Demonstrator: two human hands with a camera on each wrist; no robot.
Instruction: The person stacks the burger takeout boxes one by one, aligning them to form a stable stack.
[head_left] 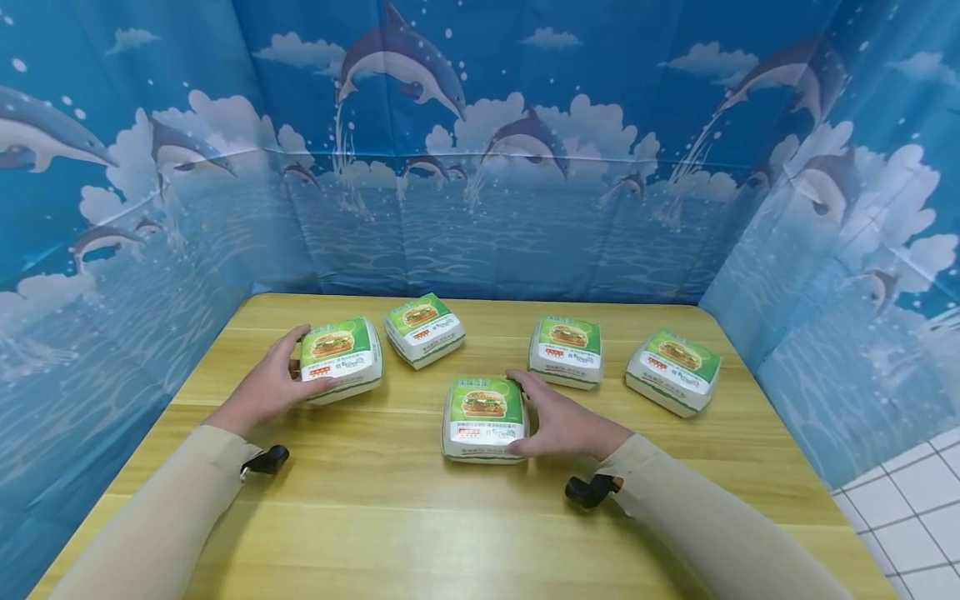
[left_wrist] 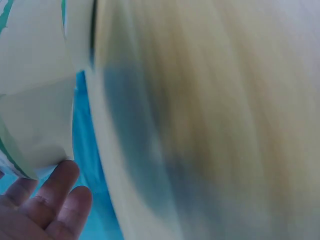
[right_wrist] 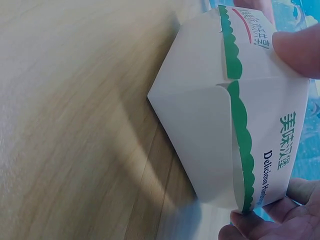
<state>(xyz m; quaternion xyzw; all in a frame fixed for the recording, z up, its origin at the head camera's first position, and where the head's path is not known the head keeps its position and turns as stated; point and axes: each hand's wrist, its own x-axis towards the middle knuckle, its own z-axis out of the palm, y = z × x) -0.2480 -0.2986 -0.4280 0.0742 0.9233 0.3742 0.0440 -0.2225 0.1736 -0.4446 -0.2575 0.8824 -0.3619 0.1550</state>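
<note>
My left hand (head_left: pixel 266 385) grips a white and green burger box (head_left: pixel 341 358) at the left of the table, thumb on the near side and fingers on the far side. In the left wrist view, fingertips (left_wrist: pixel 62 172) touch the pale side of that box (left_wrist: pixel 37 107). At the middle front, my right hand (head_left: pixel 562 421) holds another burger box (head_left: pixel 483 417) by its right part. The right wrist view shows this box (right_wrist: pixel 200 135) between the thumb and the fingers, its lid closed. Whether either box touches the table cannot be told.
Three more burger boxes stand farther back: one at back left (head_left: pixel 424 331), one right of the middle (head_left: pixel 566 352) and one at the right (head_left: pixel 672 372). All are on a wooden table (head_left: pixel 420 533). A blue dolphin curtain (head_left: pixel 480 225) encloses the back and sides.
</note>
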